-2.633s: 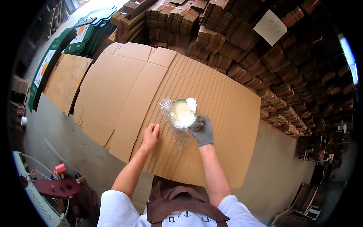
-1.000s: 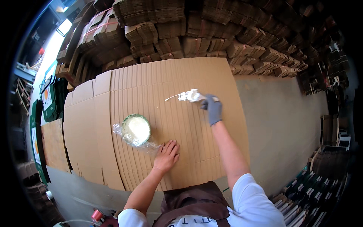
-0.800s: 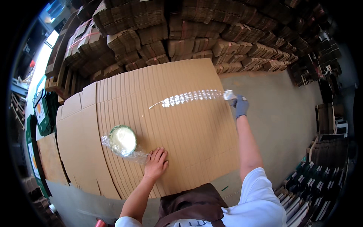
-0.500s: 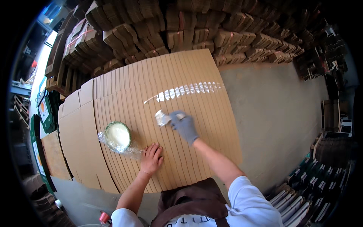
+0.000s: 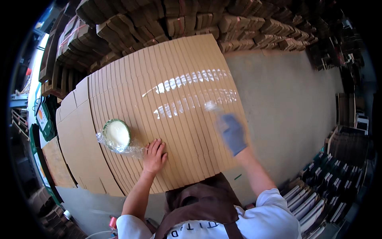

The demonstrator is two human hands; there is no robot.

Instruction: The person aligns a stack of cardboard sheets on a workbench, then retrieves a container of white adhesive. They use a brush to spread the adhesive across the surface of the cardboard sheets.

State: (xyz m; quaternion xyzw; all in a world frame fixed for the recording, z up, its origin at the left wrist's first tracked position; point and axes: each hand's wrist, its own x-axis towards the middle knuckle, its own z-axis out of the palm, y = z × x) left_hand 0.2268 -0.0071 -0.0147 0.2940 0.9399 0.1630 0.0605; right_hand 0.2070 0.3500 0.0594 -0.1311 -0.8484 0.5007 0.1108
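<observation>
The brush (image 5: 211,106) is in the gloved right hand (image 5: 232,133), fingers wrapped around it, all blurry. It sits at the end of two wet white stripes (image 5: 191,89) on the cardboard sheets (image 5: 119,79). At nine o'clock from it is a bowl (image 5: 116,134) of white glue on plastic wrap (image 5: 131,150). The bare left hand (image 5: 154,156) lies flat, fingers apart, touching the wrap. Cardboard stacks (image 5: 179,20) stand at twelve o'clock. Grey floor (image 5: 286,103) is at three o'clock.

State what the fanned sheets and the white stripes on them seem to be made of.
Fanned sheets: corrugated cardboard, matte brown, stepped edges showing. White stripes: probably wet glue, glossy and glinting. The gloved right hand is blurred, so its tool stays unclear.
</observation>
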